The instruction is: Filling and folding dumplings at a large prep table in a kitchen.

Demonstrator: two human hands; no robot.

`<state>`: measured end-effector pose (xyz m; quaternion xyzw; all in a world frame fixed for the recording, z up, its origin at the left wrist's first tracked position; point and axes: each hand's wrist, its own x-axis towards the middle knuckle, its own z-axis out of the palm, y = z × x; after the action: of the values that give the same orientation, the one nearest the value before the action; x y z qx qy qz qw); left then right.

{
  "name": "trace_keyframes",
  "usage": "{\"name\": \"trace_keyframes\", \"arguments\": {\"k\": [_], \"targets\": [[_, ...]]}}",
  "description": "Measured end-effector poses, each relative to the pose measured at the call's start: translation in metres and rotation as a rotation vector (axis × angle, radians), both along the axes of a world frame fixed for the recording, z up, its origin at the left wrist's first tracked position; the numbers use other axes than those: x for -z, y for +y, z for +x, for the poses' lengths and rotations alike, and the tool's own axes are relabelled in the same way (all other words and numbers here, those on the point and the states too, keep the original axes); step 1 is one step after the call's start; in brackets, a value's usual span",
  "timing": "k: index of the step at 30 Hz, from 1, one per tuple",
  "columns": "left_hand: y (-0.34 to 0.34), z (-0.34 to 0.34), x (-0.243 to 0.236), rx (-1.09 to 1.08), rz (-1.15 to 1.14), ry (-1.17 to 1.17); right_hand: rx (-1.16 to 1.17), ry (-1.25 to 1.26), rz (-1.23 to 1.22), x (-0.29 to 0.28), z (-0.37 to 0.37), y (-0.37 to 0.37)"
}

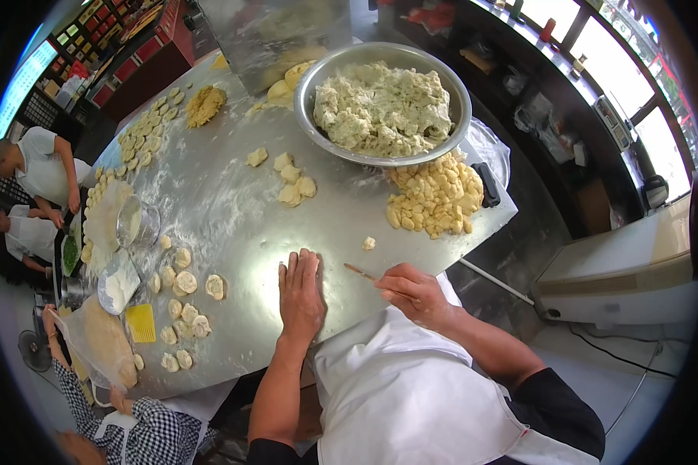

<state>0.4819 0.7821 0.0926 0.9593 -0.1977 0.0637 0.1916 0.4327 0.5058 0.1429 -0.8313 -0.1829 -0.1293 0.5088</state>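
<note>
My left hand [301, 294] lies flat at the near part of the metal table, its fingers stretched out together. Whether anything is under its palm is hidden. To its right, my right hand [416, 296] is closed around a thin brown stick [358, 271] that points left toward the other hand. A small pale dough piece [369, 243] sits just beyond the stick. Farther right is a heap of small yellow dough pieces [438, 194]. Behind it stands a large steel bowl [381, 161], filled with a pale, green-flecked filling [384, 108].
Several dough lumps [291, 182] lie mid-table. Round filled buns [184, 283], a yellow scraper [140, 323], a flour scoop [119, 283] and a metal pot [138, 223] are left. A co-worker in a checked sleeve [163, 426] handles a clear bag; two people work farther left.
</note>
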Motion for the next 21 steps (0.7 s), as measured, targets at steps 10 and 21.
{"name": "trace_keyframes", "arguments": {"k": [10, 21], "targets": [[-0.005, -0.01, -0.003, -0.156, 0.097, 0.017, -0.228, 0.069, 0.102, -0.016, -0.014, 0.006], [0.009, 0.002, -0.008, -0.239, 0.195, 0.069, 0.044, 0.093, 0.049, -0.012, -0.015, -0.018]]}}
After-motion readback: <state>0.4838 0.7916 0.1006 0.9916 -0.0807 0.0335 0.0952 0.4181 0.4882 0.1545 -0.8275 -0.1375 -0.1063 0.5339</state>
